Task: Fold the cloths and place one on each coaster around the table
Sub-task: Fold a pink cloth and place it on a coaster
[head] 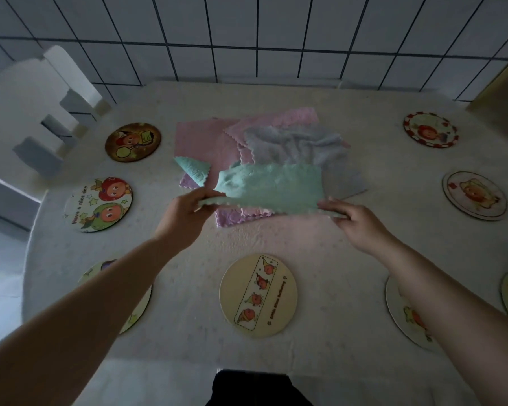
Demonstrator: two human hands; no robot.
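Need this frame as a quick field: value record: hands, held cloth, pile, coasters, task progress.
left hand: pinching the left end of the green cloth
right hand: pinching the right end of the same cloth
green cloth: lifted and stretched between both hands, above the pile
cloth pile: pink, lilac and grey-blue cloths, unfolded, at table centre; a second green cloth at its left edge
coasters: eight in view around the table, nearest one cream-coloured; two partly hidden by forearms
cloths on coasters: none on the visible parts
table: pale cover
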